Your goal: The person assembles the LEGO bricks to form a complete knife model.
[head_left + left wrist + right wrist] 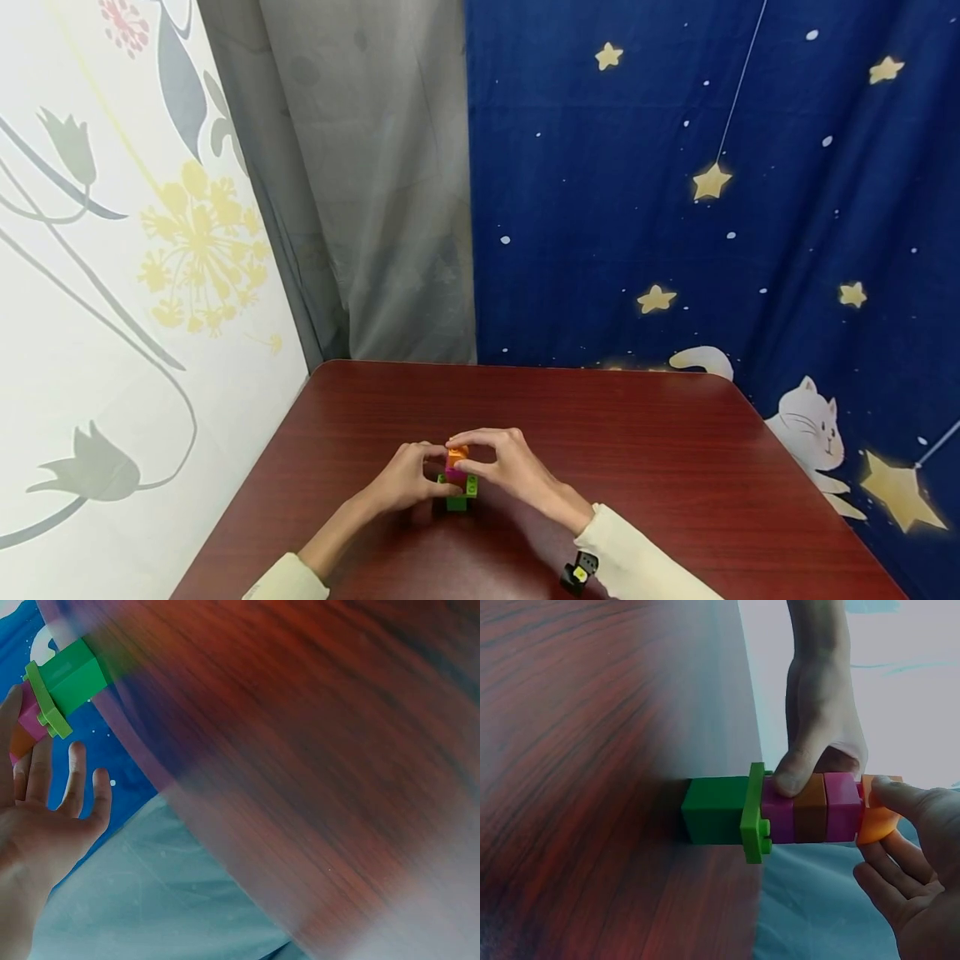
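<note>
A tower of toy building bricks stands upright on the table. At its base is a green block [716, 810], topped by a wider light green plate [752, 821]. Above that come a purple brick [778, 823], a brownish orange brick [810, 810] and a pink brick [842, 806]. My left hand [405, 481] grips the tower's middle, its thumb on the purple brick. My right hand [517, 468] pinches a curved orange brick [880, 825] at the very top. A narrow gap with a bit of pink shows beneath that orange brick. In the left wrist view, fingers partly hide the upper bricks.
The dark red wooden table [600, 433] extends around the tower. A white patterned wall [90, 292] borders it on the left. Behind hang a grey curtain [382, 208] and a blue star-printed curtain [585, 208]. A small black device [579, 572] sits at the right sleeve.
</note>
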A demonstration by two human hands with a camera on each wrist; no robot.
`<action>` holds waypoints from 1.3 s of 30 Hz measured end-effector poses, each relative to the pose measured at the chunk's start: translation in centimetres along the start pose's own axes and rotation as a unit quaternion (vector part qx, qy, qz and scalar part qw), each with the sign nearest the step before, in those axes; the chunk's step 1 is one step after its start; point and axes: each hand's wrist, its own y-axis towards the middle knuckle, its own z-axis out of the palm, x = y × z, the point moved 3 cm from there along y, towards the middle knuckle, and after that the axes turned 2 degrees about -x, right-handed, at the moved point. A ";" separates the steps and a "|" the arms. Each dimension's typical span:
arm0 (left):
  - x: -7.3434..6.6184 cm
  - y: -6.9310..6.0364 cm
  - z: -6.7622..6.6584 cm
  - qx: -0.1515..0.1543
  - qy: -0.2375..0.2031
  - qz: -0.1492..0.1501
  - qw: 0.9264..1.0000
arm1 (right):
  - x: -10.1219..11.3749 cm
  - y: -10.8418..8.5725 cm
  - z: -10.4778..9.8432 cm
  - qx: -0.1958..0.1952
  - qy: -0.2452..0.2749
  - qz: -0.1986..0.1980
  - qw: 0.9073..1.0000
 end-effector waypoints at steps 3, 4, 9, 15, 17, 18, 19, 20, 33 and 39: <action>-0.1 0.0 -0.1 -0.001 0.011 -0.007 1.000 | -0.1 -0.1 0.2 -0.004 -0.002 0.000 1.000; -0.1 0.0 -0.1 -0.003 0.013 -0.006 1.000 | -0.1 -0.2 0.3 -0.006 -0.004 -0.003 1.000; -0.3 -0.1 -0.1 -0.005 0.024 -0.002 1.000 | -0.1 -0.4 0.4 -0.014 -0.004 -0.017 1.000; -0.4 -0.1 0.0 -0.002 0.017 -0.001 1.000 | -0.3 -0.5 0.3 -0.016 0.001 -0.021 1.000; -0.3 -0.1 0.0 -0.002 0.016 -0.005 1.000 | -0.3 -0.4 0.4 -0.012 0.000 -0.021 1.000; -0.3 -0.1 0.0 -0.001 0.016 -0.007 1.000 | -0.3 -0.4 0.4 -0.013 -0.003 -0.024 1.000; -0.3 -0.1 0.0 0.000 0.014 -0.009 1.000 | -0.3 -0.3 0.4 -0.012 -0.004 -0.025 1.000; -0.3 -0.1 -0.1 0.001 0.014 -0.009 1.000 | -0.3 -0.3 0.5 -0.013 -0.004 -0.028 1.000; -0.2 0.0 -0.6 -0.007 0.031 -0.005 0.999 | -1.0 -0.7 1.1 -0.039 0.005 -0.060 0.997; 0.0 -0.1 -0.2 0.007 0.020 -0.016 1.000 | -1.9 -1.4 1.7 -0.028 0.019 -0.054 0.998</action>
